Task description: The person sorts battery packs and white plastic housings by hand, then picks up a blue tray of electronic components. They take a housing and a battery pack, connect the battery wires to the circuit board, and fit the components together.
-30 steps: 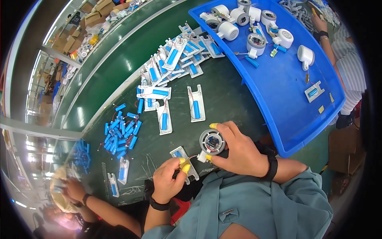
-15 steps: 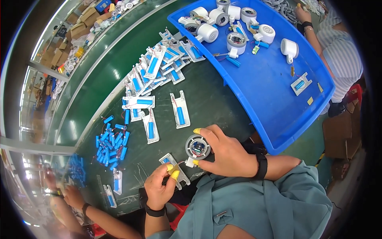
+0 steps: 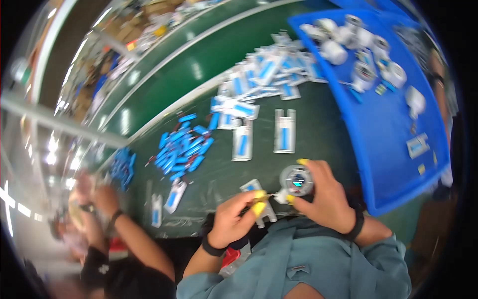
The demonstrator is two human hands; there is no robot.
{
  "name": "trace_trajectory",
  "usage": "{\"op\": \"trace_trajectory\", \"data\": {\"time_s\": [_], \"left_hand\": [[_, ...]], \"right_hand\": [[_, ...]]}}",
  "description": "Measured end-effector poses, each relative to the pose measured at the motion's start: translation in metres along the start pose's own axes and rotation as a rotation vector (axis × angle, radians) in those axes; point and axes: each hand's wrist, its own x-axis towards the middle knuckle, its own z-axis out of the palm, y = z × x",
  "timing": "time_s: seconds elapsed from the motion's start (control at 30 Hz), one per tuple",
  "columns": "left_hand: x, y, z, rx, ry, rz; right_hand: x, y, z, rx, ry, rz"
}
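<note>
My right hand (image 3: 326, 199) is wrapped round the side of a round white device (image 3: 288, 173), its open face up with a circuit board and a small glow inside. A short white neck (image 3: 281, 196) sticks out of the device toward my left hand (image 3: 233, 215). The left thumb and fingers are pinched together beside that neck. Something thin and small is at the fingertips, too blurred to name. Partly under the left fingers lies a white plastic casing (image 3: 269, 213) with a blue cell in it.
A blue bin (image 3: 371, 192) with several white round devices stands at the right. White casings with blue cells (image 3: 269, 70) are heaped at the back, with two casings (image 3: 285, 132) apart. Loose blue cells (image 3: 181, 149) lie at the left, near another person's arms (image 3: 134, 234).
The whole view has swung, so the table and bin appear farther right and are blurred. My left fingertips have come closer to the device's neck; the right hand keeps its hold.
</note>
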Motion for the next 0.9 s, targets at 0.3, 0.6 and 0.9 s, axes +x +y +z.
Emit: {"op": "trace_trajectory", "data": {"time_s": [0.3,0.6,0.9], "left_hand": [[-0.022,0.031,-0.051,-0.293,0.124,-0.132],[-0.052,0.008,-0.216,0.233,0.846,-0.233],[-0.106,-0.098,-0.321,0.913,0.823,-0.461]], "right_hand": [[-0.006,0.001,0.003,0.308,-0.292,0.035],[-0.006,0.004,-0.001,0.192,-0.34,-0.053],[-0.004,0.006,-0.002,0.185,-0.361,-0.096]]}}
